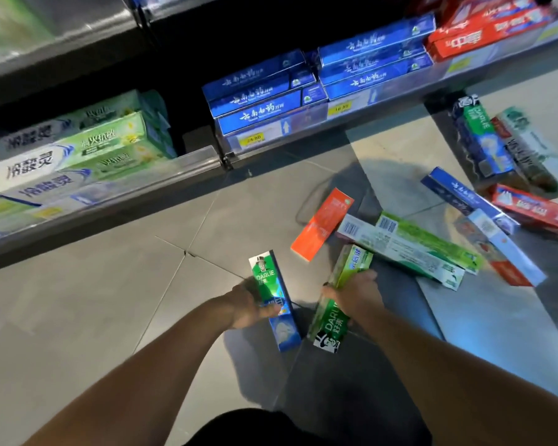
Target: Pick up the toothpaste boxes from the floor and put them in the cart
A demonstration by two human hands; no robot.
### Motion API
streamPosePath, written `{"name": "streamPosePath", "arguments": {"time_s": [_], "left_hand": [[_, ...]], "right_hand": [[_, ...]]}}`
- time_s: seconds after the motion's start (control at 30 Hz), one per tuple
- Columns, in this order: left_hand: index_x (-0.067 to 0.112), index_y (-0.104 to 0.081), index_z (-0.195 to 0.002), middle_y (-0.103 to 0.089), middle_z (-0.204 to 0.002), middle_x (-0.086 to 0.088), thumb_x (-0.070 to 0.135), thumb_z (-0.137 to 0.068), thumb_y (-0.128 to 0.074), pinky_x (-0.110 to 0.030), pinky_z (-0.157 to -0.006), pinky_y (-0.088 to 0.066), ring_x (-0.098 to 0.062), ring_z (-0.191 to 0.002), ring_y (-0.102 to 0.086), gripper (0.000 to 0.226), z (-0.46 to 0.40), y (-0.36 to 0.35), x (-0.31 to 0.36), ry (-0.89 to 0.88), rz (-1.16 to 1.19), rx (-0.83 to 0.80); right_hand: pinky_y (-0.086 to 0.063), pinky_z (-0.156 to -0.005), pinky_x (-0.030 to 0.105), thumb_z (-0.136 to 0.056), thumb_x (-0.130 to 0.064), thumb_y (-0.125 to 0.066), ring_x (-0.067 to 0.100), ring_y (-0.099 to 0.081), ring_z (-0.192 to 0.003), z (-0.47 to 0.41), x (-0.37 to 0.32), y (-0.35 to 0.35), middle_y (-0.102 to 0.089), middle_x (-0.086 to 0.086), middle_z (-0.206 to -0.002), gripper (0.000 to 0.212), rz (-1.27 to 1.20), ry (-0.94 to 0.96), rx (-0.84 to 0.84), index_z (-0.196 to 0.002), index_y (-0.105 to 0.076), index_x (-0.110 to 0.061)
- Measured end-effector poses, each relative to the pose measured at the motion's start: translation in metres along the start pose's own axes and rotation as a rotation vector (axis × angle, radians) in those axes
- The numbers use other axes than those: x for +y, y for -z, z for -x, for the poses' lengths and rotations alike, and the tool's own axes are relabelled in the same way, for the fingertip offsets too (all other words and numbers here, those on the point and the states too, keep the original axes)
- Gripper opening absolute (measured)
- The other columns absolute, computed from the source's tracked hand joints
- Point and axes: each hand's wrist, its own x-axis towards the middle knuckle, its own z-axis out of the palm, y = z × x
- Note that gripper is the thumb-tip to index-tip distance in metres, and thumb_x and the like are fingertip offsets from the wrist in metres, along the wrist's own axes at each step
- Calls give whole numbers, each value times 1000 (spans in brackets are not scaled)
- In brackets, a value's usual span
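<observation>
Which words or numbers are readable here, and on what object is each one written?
"DARLIE": green-blue box held by left hand.
"DARLIE": green box under right hand.
"DARLIE": box on floor, far right.
"24.80": yellow price tag.
Other boxes and tags: Chinese print, too blurred to read.

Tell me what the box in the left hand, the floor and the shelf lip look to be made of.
Green-and-blue Darlie toothpaste box: likely glossy printed cardboard; sharp folded edges, sheen on its face.
Grey floor: apparently smooth matt tile; straight joint lines cross it.
Clear shelf-edge lip: seemingly transparent plastic; boxes show through it, though blurred.
</observation>
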Motion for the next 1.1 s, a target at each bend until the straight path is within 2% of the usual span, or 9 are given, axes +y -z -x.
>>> {"name": "streamPosePath", "arguments": {"time_s": [0.07,0.17,0.3,0.43,0.57,0.7,0.8,0.93,1.1], "left_hand": [[17,-30,-150,-49,-140,-2,42,-94,-63,-6,-39,-33,-11,-92,-50,69,3,-5,7,69,37,44],[6,-26,-142,-54,-123,-10,54,-84,-71,-22,-58,-42,-24,-109,-61,88,-12,-17,11,164,157,154],[10,-26,-112,-56,-96,-5,62,-71,-78,-27,-50,-39,-23,-88,-63,84,-31,-33,24,175,308,272],[9,-32,-109,-59,-105,-10,42,-73,-84,-34,-63,-52,-25,-88,-64,72,-35,-40,30,165,281,363],[6,-40,-112,-60,-101,-15,22,-72,-86,-49,-56,-61,-31,-78,-70,63,-9,-13,26,155,447,291],[8,-52,-114,-70,-102,-14,20,-68,-87,-46,-56,-62,-26,-74,-73,59,61,34,34,52,513,296],[11,-57,-109,-72,-93,-8,11,-76,-81,-47,-66,-62,-19,-66,-71,41,135,62,59,-52,580,304],[10,-58,-113,-71,-90,-7,10,-79,-80,-37,-60,-61,-15,-61,-69,40,251,88,107,-132,609,301],[14,-58,-110,-73,-92,-8,12,-76,-84,-36,-56,-60,-19,-65,-71,43,419,123,163,-208,570,277]], "right_hand": [[-47,-88,32,-81,-37,-79,32,-56,-121,7,4,10,-53,18,-132,86,45,32,-39,-132,-27,8],[-46,-79,28,-78,-40,-81,25,-60,-112,15,11,28,-57,6,-114,75,59,123,-135,-124,-37,1],[-57,-82,44,-68,-44,-85,24,-65,-100,18,10,54,-64,6,-109,72,-33,245,-167,-116,-44,-10],[-57,-87,49,-74,-35,-85,23,-64,-103,24,7,71,-62,5,-108,64,-99,275,-166,-115,-41,-13],[-56,-88,51,-70,-32,-87,23,-64,-103,38,-2,86,-62,4,-108,65,-142,261,-215,-113,-42,-15],[-58,-84,51,-41,-55,-83,22,-67,-100,74,-14,113,-67,1,-106,88,-190,300,-228,-113,-48,-19],[-56,-90,49,-60,-39,-87,20,-66,-102,134,-32,148,-68,0,-105,68,-173,352,-231,-114,-52,-17],[-55,-92,49,-76,-22,-84,21,-65,-104,223,-53,213,-64,-1,-99,37,-229,401,-237,-92,-51,-26],[-56,-87,53,-55,-43,-86,22,-63,-107,358,-77,309,-63,2,-114,77,-194,430,-212,-116,-45,-19]]}}
